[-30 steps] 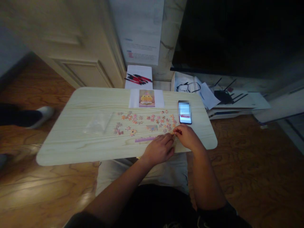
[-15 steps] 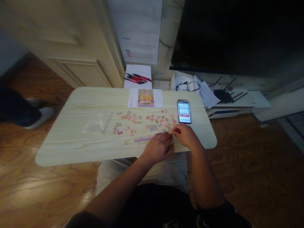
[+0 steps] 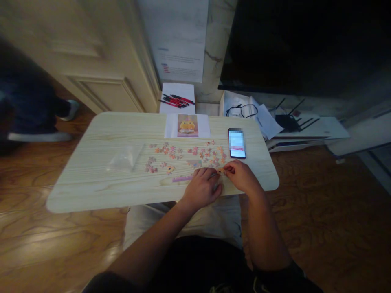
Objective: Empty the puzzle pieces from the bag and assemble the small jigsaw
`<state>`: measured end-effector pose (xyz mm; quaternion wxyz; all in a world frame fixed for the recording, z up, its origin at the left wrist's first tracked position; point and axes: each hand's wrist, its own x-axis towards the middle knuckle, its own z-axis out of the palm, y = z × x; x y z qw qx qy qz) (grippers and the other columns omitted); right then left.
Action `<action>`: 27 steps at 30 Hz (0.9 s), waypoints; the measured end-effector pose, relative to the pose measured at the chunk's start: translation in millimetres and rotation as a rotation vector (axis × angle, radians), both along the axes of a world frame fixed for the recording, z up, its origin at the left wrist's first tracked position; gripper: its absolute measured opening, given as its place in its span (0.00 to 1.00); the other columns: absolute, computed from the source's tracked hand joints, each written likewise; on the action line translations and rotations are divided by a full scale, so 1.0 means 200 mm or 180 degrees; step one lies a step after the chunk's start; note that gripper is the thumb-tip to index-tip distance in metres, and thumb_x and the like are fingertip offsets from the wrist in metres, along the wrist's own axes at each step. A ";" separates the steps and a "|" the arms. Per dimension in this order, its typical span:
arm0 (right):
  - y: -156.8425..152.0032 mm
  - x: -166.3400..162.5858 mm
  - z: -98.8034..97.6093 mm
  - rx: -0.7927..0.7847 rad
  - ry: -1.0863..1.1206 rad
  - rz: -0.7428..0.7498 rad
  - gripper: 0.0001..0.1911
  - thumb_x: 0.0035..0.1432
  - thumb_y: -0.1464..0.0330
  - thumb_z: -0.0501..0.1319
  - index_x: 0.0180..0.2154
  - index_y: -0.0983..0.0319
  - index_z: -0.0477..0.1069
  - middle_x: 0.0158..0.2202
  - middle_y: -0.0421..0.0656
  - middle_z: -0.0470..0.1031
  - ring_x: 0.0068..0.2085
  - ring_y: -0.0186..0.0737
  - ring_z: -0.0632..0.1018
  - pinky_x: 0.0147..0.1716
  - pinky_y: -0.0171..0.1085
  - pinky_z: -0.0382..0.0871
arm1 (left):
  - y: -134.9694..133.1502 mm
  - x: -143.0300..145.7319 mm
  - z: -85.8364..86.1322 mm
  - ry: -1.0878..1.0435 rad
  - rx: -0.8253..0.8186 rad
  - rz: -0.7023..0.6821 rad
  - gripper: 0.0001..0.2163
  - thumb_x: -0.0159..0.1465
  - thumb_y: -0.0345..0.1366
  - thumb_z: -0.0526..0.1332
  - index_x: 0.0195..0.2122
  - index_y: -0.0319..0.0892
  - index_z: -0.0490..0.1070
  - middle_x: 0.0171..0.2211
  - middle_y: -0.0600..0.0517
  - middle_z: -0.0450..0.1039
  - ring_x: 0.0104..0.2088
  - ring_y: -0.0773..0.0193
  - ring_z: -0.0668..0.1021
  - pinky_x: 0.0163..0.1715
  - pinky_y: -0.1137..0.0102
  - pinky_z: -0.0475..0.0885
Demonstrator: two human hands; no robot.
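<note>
My right hand [image 3: 240, 176] pinches a small yellow jigsaw puzzle piece [image 3: 221, 171] with thumb and fingertips, low over the table. Beside it my left hand [image 3: 201, 188] lies palm down, fingers stretched out, thumb apart, fingertips reaching that piece. What lies under the left palm is hidden. A joined purple strip of puzzle [image 3: 182, 178] runs out from under the left fingers, and a small joined section [image 3: 194, 163] sits just above them. Loose pink and orange puzzle pieces [image 3: 166, 149] are scattered across the middle of the table.
On the table [image 3: 79, 175] are a clear plastic bag [image 3: 124, 158], a sheet with a printed yellow character [image 3: 187, 126] and a lit phone [image 3: 237, 143]. Pens [image 3: 177, 101] lie on paper behind. A router [image 3: 288, 123] stands at right. Another person's legs [image 3: 30, 106] are at left.
My left hand has shifted slightly left, and more of the yellow piece shows between the hands. The other person's legs have moved further into view at the left.
</note>
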<state>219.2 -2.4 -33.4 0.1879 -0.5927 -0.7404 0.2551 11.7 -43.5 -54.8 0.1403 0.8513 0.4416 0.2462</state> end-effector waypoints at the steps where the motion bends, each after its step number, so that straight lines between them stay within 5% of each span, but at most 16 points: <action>1: 0.00 0.00 0.00 -0.0037 -0.0032 -0.0002 0.03 0.60 0.73 0.66 0.36 0.60 0.78 0.38 0.43 0.78 0.37 0.38 0.77 0.39 0.36 0.69 | 0.00 0.00 0.00 0.0019 -0.0005 0.0027 0.15 0.69 0.41 0.60 0.53 0.42 0.76 0.53 0.44 0.76 0.53 0.50 0.75 0.54 0.52 0.70; 8: -0.03 0.02 0.04 -0.0446 -0.0052 0.0294 0.04 0.60 0.70 0.66 0.31 0.59 0.78 0.31 0.39 0.78 0.33 0.37 0.76 0.33 0.35 0.65 | -0.01 0.01 0.02 0.0137 0.0028 0.0253 0.18 0.68 0.43 0.60 0.57 0.45 0.74 0.58 0.44 0.73 0.56 0.47 0.72 0.53 0.51 0.67; 14: -0.03 0.01 0.04 -0.0232 -0.0025 0.0042 0.03 0.57 0.72 0.67 0.36 0.59 0.78 0.33 0.40 0.79 0.33 0.37 0.76 0.34 0.35 0.66 | -0.01 0.00 0.01 0.0125 0.0029 0.0395 0.16 0.66 0.42 0.63 0.53 0.44 0.75 0.52 0.43 0.73 0.52 0.46 0.72 0.48 0.51 0.67; 21: -0.04 0.00 0.05 -0.0362 0.0093 0.0483 0.05 0.57 0.74 0.66 0.34 0.59 0.81 0.32 0.40 0.79 0.34 0.37 0.77 0.34 0.35 0.66 | 0.00 0.01 0.02 0.0132 0.0077 0.0330 0.21 0.65 0.45 0.64 0.58 0.48 0.72 0.56 0.42 0.70 0.53 0.43 0.71 0.48 0.49 0.67; 27: -0.02 0.00 0.03 -0.0126 0.0056 0.0174 0.15 0.57 0.73 0.67 0.47 0.58 0.80 0.33 0.39 0.76 0.34 0.36 0.74 0.35 0.35 0.65 | 0.00 -0.01 0.02 0.0194 0.0079 0.0285 0.12 0.66 0.43 0.62 0.48 0.47 0.77 0.47 0.44 0.73 0.48 0.48 0.71 0.45 0.52 0.66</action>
